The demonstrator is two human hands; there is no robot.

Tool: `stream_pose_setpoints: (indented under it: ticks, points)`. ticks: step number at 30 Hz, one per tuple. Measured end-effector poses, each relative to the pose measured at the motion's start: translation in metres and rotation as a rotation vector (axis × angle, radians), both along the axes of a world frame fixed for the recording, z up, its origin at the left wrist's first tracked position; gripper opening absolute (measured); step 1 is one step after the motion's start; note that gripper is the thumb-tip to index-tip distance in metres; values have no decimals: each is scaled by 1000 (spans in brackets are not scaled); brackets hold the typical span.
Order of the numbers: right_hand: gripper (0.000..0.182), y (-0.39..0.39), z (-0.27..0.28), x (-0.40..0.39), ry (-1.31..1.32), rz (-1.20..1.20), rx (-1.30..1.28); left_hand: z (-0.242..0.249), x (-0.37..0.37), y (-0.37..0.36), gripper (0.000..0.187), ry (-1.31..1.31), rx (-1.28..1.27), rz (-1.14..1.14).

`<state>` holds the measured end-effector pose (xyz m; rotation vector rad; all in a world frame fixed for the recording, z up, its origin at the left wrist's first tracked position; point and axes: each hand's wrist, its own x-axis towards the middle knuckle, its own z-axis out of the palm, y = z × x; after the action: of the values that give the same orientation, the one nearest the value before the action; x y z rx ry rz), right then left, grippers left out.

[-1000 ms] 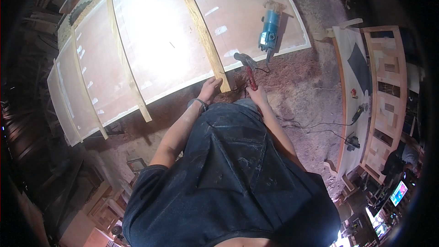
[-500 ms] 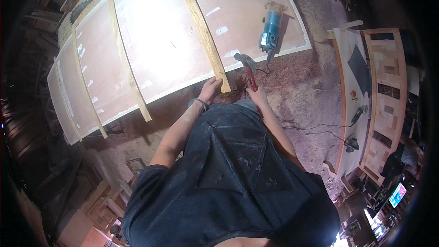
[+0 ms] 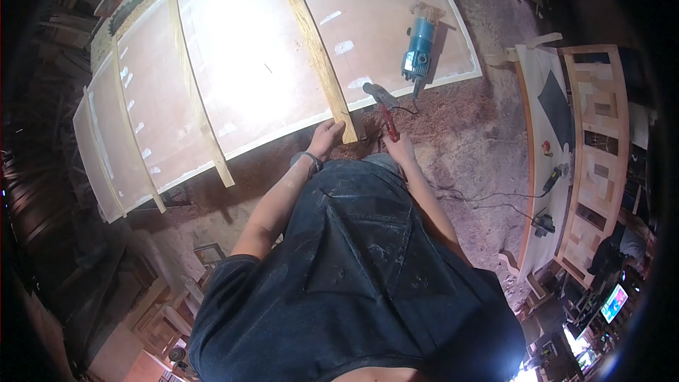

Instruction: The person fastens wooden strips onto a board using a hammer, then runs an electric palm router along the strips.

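Note:
My left hand is closed on the near end of a wooden strip, which lies across a large pale panel and sticks out past its edge. A thin dark sliver shows on the strip just above my fingers; I cannot make out what it is. My right hand grips a claw hammer by its red handle, with the metal head above the panel's near edge. Beyond the hammer, a blue corded trim router lies on the panel.
More wooden strips cross the panel to the left. White patches dot its surface. At right stand a long bench with power tools and a wooden door panel. Cords trail over the dusty floor. A person is at far right.
Almost nothing differs. The hammer's handle is tilted very slightly differently; both hands keep their places and the strip has not moved.

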<state>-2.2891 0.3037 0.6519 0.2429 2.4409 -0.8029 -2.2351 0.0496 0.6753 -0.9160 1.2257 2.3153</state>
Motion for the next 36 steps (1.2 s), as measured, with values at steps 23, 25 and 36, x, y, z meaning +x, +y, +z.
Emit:
stream_pose_setpoints:
  ticks: [23,25,36]
  points:
    - [26,-19,121,21,192,114,-243,-6,2,5,26,46,-59,38]
    - [25,-21,126,24,220,109,-262,-5,3,5,28,50,-63,38]
    - [25,-10,114,25,165,280,-160,-18,3,1,24,90,-15,27]
